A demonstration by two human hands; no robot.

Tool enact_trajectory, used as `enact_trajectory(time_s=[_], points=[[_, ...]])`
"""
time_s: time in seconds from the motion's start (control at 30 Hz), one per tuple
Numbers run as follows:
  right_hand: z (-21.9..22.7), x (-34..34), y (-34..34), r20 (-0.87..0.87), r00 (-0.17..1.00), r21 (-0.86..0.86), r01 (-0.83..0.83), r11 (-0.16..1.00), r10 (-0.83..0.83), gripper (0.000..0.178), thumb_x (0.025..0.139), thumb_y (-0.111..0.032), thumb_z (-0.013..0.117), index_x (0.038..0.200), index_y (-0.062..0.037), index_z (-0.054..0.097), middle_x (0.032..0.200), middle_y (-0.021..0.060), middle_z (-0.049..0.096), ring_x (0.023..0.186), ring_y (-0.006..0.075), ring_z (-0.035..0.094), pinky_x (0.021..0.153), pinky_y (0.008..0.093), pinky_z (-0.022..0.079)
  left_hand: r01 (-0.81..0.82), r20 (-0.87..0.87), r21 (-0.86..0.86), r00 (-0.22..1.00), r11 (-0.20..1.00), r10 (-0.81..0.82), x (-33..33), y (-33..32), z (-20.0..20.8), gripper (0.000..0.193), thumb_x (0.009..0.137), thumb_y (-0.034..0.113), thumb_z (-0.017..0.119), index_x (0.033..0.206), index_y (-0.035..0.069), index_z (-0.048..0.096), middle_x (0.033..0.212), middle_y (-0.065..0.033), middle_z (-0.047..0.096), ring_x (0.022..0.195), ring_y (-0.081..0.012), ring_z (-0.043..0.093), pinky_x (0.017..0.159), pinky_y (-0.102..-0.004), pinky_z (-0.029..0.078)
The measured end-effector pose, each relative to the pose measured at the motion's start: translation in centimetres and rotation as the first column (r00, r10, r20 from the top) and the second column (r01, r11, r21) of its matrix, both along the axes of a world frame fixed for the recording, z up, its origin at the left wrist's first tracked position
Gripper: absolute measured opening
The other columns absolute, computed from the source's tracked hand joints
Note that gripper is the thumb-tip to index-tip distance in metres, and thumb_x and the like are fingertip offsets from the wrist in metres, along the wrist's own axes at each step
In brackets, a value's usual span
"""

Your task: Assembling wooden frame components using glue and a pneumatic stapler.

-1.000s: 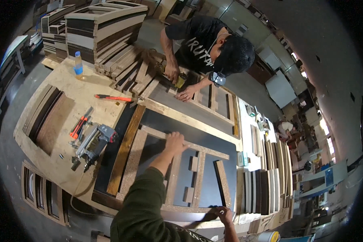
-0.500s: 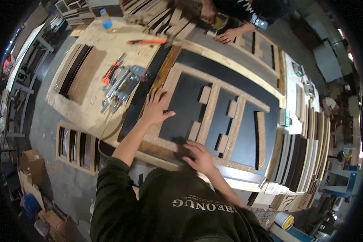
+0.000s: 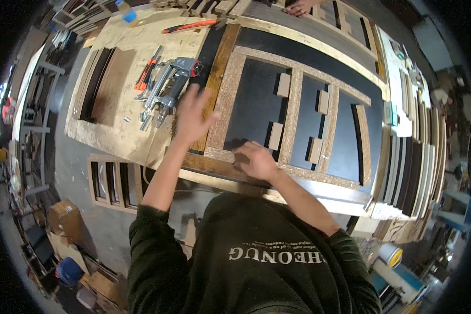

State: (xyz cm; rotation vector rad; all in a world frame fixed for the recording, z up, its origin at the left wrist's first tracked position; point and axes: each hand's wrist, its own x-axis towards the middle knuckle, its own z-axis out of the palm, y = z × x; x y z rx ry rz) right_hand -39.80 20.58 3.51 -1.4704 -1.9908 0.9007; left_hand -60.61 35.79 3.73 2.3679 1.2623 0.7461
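Observation:
A frame of particleboard strips (image 3: 297, 99) lies on a dark panel (image 3: 256, 112), with small wooden blocks (image 3: 276, 135) set against its crosspieces. My left hand (image 3: 192, 118) is over the brown wooden strip (image 3: 222, 68) along the panel's left side; its fingers are apart and slightly blurred, and it holds nothing. Just beyond its fingertips lies a grey air nail gun (image 3: 177, 83) on the bench. My right hand (image 3: 259, 161) rests at the frame's near edge, close to the near left corner. Its fingers are loosely bent and apart, with nothing held in them.
An orange utility knife (image 3: 146, 73) and an orange-handled tool (image 3: 189, 25) lie on the plywood bench (image 3: 125, 118). Dark strips (image 3: 97, 83) are stacked at its left. Across the bench is another person's hand (image 3: 298, 7). Stacked boards (image 3: 411, 172) stand at right.
My left hand has lifted off the frame's left side and moved outward toward the nail gun. My right hand stays by the near edge. The view has shifted, and the other person is mostly out of it.

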Motion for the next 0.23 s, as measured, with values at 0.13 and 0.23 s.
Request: enact_trajectory(time_s=[0.13, 0.23], points=[[0.4, -0.1, 0.5, -0.075, 0.996, -0.105, -0.054, 0.993, 0.046, 0.038, 0.072, -0.015, 0.068, 0.107, -0.0048, 0.058, 0.105, 0.0144, 0.058, 0.103, 0.0347, 0.055, 0.095, 0.0412, 0.044, -0.278, -0.062, 0.141, 0.955, 0.950, 0.289, -5.7, 3.1, 1.6, 0.061, 0.080, 0.032, 0.069, 0.132, 0.009, 0.046, 0.126, -0.0231, 0.047, 0.117, -0.0386, 0.046, 0.099, -0.0475, 0.037], [0.5, -0.5, 0.5, -0.031, 0.998, -0.059, -0.058, 0.997, 0.056, 0.063, 0.074, -0.015, 0.067, 0.131, -0.0145, 0.041, 0.136, 0.0139, 0.042, 0.123, 0.0356, 0.042, 0.108, 0.0457, 0.031, -0.355, -0.375, -0.144, 0.883, 0.924, 0.281, -4.6, 5.7, 2.5, 0.075, 0.078, 0.036, 0.070, 0.140, 0.013, 0.035, 0.130, -0.0210, 0.046, 0.121, -0.0374, 0.044, 0.100, -0.0475, 0.037]])
